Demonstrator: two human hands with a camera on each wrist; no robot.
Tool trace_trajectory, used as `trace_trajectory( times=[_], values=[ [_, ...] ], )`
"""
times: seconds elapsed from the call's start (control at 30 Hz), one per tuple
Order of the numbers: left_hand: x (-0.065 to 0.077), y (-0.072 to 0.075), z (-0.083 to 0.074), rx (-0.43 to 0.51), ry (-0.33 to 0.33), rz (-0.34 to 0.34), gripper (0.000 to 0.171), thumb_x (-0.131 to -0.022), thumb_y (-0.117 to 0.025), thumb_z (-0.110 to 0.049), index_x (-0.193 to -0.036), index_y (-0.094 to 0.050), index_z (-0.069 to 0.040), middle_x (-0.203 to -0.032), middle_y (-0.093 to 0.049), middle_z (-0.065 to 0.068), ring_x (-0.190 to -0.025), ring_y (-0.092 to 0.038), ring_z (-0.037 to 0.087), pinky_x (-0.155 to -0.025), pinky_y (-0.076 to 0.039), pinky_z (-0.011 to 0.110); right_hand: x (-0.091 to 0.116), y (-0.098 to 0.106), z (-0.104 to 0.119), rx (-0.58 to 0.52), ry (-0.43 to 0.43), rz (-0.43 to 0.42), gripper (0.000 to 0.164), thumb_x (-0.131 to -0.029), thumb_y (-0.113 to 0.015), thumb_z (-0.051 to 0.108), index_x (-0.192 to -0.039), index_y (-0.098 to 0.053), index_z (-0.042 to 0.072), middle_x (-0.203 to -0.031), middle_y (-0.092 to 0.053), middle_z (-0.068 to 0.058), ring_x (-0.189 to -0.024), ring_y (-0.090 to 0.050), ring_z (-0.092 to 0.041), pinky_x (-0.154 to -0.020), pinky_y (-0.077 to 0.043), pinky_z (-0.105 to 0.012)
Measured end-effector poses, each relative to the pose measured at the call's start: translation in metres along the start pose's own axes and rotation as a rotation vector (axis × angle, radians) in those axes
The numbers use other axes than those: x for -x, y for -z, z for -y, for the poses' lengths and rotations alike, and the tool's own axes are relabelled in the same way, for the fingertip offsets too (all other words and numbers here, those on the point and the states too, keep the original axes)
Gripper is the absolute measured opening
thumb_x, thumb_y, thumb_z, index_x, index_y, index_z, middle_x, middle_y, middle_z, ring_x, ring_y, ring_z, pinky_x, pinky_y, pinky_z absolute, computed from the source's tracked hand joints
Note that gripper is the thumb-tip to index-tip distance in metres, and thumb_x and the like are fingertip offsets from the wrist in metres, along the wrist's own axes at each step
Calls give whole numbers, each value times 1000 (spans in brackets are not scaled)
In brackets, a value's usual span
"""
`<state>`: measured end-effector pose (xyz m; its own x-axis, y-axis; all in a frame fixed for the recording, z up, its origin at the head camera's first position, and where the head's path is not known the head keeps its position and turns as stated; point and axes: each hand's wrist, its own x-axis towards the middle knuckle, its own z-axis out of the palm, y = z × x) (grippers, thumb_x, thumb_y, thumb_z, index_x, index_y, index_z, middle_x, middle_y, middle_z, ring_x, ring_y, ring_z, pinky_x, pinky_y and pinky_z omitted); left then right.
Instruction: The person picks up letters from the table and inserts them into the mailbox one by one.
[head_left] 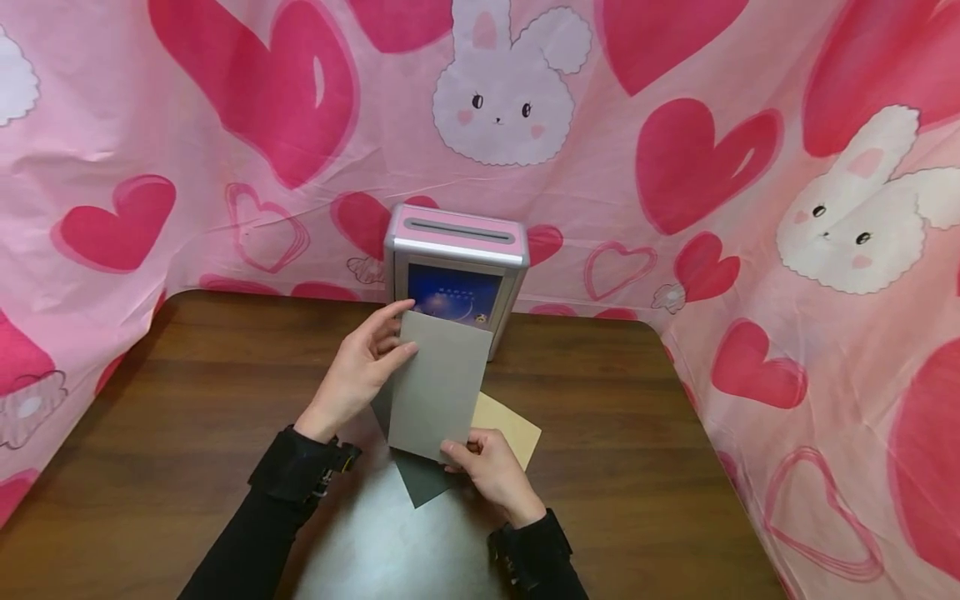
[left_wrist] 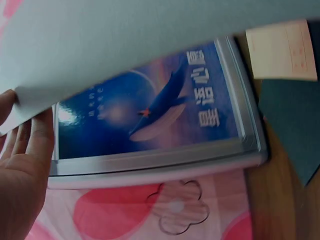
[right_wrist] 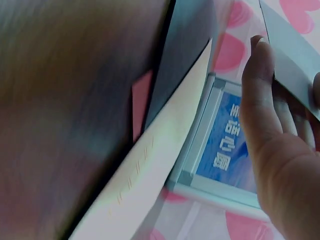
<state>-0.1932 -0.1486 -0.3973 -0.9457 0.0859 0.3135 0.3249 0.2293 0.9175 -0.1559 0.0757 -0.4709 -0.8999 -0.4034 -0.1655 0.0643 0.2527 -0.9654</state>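
Observation:
Both hands hold a plain grey card (head_left: 440,385), raised in front of a silver-and-pink box with a slot in its top (head_left: 459,248). My left hand (head_left: 347,377) pinches the card's upper left edge, thumb on the near face and fingers behind. At the lower right corner my right hand (head_left: 497,477) grips it, thumb in front. Part of the box's front is covered by the card; a blue picture with a whale (left_wrist: 162,107) shows in the left wrist view. Below the card lie a dark card (head_left: 422,482) and a cream card (head_left: 512,429).
The box stands toward the back of a brown wooden table (head_left: 622,467). Behind it hangs a pink cloth (head_left: 585,192) with hearts and rabbits. A small pink piece (right_wrist: 142,102) pokes out beside the dark card in the right wrist view.

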Motion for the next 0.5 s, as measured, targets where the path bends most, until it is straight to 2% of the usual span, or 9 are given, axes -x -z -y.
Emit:
trace_trajectory(
  times=[0.1,0.13,0.2,0.37,0.5],
  values=[
    [3,-1,-4,-78,-49,-41,53,-89,-65,-13,-139,-47,-21,-116,-63,16,-96,-64,24,-85,-55,53,-3,7,-7,77,10,-23,26,-90,-65,25,-96,-74,2,-81,-70,-16,-61,-58,-21,-47,-49,-26],
    [4,-1,-6,-99,-63,-53,51,-89,-66,-14,-137,-50,-21,-114,-64,15,-95,-64,23,-85,-55,53,-3,9,-6,102,9,-30,27,-88,-66,29,-96,-75,4,-78,-69,-14,-57,-54,-21,-43,-43,-23],
    [6,-1,-10,-134,-86,-72,48,-88,-67,-14,-134,-53,-19,-110,-67,12,-93,-63,20,-84,-56,48,-3,12,-5,122,4,-32,29,-88,-67,33,-97,-75,7,-78,-68,-14,-53,-51,-27,-39,-40,-21],
    [9,-1,-16,-179,-131,-109,41,-86,-69,-13,-126,-59,-15,-98,-69,7,-85,-61,13,-79,-55,23,-3,17,-2,166,34,-26,29,-88,-66,34,-98,-75,8,-86,-71,-16,-69,-60,-41,-46,-52,-30],
    [12,-1,-21,-174,-172,-107,36,-84,-70,-9,-119,-62,-11,-90,-69,7,-79,-62,14,-72,-52,12,0,22,4,171,78,-6,24,-90,-65,25,-100,-75,6,-90,-73,-18,-74,-63,-41,-56,-58,-50]
  ],
)
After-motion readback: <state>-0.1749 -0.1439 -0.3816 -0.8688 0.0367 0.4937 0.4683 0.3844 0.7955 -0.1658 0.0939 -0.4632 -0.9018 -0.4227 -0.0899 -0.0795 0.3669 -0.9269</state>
